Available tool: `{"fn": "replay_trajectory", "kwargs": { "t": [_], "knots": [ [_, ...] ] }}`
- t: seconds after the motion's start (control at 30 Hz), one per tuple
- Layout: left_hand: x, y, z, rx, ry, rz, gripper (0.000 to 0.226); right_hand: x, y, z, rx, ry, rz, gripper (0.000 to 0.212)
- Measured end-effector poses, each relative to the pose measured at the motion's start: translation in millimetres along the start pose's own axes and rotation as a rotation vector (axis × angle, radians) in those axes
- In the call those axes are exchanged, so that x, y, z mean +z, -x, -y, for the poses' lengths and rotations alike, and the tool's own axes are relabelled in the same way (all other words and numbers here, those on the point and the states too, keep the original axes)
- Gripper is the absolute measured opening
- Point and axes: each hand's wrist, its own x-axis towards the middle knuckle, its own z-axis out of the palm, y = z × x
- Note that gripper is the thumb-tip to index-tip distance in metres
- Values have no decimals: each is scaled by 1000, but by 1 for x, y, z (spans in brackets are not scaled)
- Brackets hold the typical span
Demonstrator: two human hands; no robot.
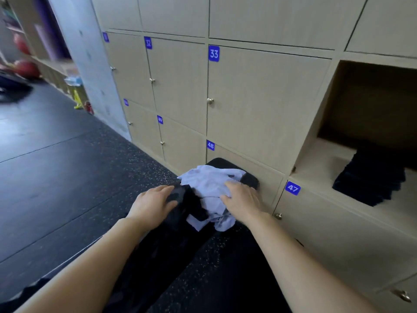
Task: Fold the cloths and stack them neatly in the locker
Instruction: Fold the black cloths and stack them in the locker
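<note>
Lower centre: the left hand [153, 204] lies flat on the rumpled black cloth [190, 205]. The right hand [243, 199], apparently flat too, presses the crumpled pale lilac cloth [209, 185], nearer the open beige wooden locker [325, 161] at right.

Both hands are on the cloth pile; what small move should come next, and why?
Probably pull the light cloth free with the right hand and spread it flat: it lies crumpled and unfolded, tangled with the dark cloth under the left hand. The open locker already holds a folded stack.
</note>
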Motion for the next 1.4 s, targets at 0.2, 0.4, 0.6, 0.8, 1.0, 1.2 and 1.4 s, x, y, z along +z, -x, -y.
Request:
{"fn": "replay_trajectory", "kwargs": {
  "t": [0.2,0.4,0.6,0.8,1.0,1.2,1.4],
  "knots": [
    [17,11,47,-84,-12,-10,51,26,-5,36,-141,21,30,29],
    [48,5,69,-118,21,19,52,51,-22,51,-163,1,25,25],
    [68,-15,76,-123,32,35,50,69,-67,64,-134,19,6,32],
    [89,-37,84,-186,14,42,46,99,-108,82,-275,55,34,31],
    [107,-50,84,-294,-102,95,41,128,-121,81,-128,183,135,30],
    [117,-52,83,-378,-85,105,44,143,-128,76,70,2,190,24],
    [114,-51,80,-423,36,54,39,128,-127,78,112,-287,159,16]
  ]
}}
